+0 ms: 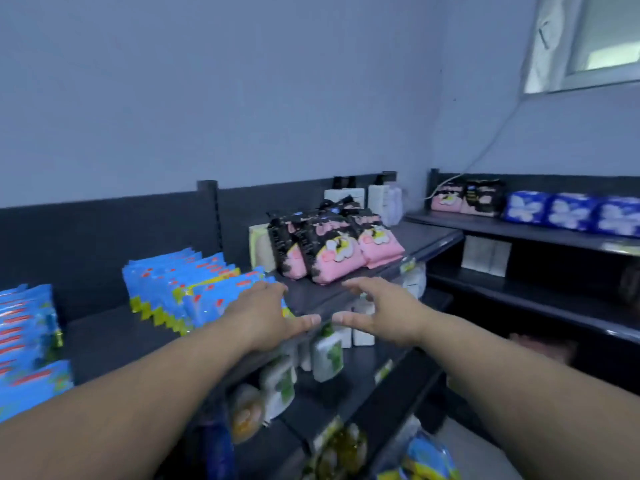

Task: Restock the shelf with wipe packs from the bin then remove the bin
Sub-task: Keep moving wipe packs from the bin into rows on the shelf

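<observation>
Looks down along two bare forearms at a dark top shelf (308, 297) in a dim room with blue-grey walls. Finds the left hand (266, 313) laid on the right end of a row of blue wipe packs (180, 289). Shows its fingers straight and close together on the foremost wrapper, thumb stretched out to the right, curled round nothing. Finds the right hand (377, 306) just beside it, spread wide over the shelf's front edge, fingers reaching forward, thumb pointing left toward the other thumb, near it but apart, holding nothing. Cannot tell whether resting on the shelf or hanging just above it.

Places the wipe packs on the top shelf, standing face to face and leaning slightly, with a second batch of blue packs (24, 327) well apart at the far left. Shows pink-and-black packs (332, 254) just beyond the hands on the same shelf, and white bottles (349, 195) behind them against the back panel. Takes in white pouches with green print (327, 351) on the shelf below. Picks out, on a side shelf (485, 226) at the right, dark-blue packs with white print (561, 213), beneath a window (602, 36) and a thin cable (485, 150) running down the wall.
</observation>
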A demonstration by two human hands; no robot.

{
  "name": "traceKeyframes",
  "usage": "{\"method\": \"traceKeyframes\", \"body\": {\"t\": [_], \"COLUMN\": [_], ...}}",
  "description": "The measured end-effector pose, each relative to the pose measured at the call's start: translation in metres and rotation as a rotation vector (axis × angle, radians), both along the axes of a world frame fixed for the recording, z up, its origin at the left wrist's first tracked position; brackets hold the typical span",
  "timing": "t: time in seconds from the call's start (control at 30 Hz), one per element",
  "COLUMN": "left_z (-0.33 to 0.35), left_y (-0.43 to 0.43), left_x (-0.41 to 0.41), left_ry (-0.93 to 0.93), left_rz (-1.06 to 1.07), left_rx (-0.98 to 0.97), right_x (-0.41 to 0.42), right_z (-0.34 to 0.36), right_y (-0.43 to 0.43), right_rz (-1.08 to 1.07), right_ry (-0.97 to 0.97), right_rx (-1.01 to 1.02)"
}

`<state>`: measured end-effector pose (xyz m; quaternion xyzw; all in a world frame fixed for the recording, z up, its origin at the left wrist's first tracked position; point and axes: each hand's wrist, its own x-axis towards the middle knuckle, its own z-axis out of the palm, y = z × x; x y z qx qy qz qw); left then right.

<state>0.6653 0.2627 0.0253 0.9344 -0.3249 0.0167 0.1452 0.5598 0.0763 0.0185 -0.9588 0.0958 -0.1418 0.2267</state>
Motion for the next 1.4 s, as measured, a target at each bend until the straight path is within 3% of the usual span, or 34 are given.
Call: {"method": "traceKeyframes", "body": {"t": [0.23,0.5,1.07,1.4], "left_z": [-0.08,-0.187,-0.378,-0.497], "left_y": [-0.16,-0.228,-0.274,-0.291], "left_x": [-0.087,-0.104,0.016,0.005], "left_ry": [0.137,0.273,0.473,0.605], "left_rz": [-0.181,-0.236,-0.27,-0.252], "left_rx": [0.064,0.152,0.282,0.38], "right_x": [-0.131,-0.19,-0.101,-0.075], "right_z": [-0.073,-0.182,-0.379,-0.501], "right_y": [-0.134,-0.201,-0.213,-0.228], "right_rz": [-0.278,-0.473,-0.665,-0.637], "right_ry": [0.1,0.334,0.622,0.733], "right_rx": [0.073,0.199,0.406,0.49]}}
